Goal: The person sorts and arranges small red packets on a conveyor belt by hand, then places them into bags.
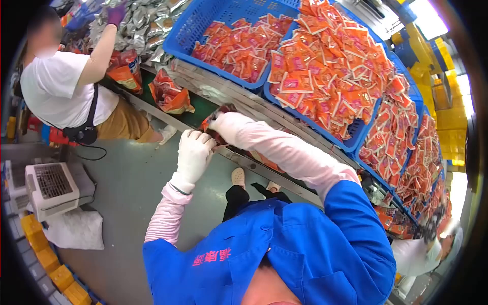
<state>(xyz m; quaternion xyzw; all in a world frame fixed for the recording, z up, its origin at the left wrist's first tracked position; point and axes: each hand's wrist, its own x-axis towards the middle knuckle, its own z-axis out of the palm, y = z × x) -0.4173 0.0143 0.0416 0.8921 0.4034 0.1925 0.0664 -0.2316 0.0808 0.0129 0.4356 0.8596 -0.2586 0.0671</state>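
Observation:
A red plastic pouch [205, 123] stands on the narrow conveyor ledge, mostly covered by my hands. My left hand [195, 152], in a white glove, has its fingers closed on the pouch's near edge. Over the top of the same pouch is my right hand [227, 127], also white-gloved, its fingers curled and partly hidden; what they hold is not visible. Another open red pouch [170, 96] stands to the left on the green belt [190, 118]. Beyond my right arm, a blue basket [351, 145] holds a heap of small orange packets [310, 76].
A second blue basket [178, 38] holds more orange packets. Silver packets [140, 28] are piled at upper left. A co-worker in a white shirt [61, 86] stands on the left, reaching toward them. A white heater-like box [53, 188] stands on the floor. Another person [419, 254] is at lower right.

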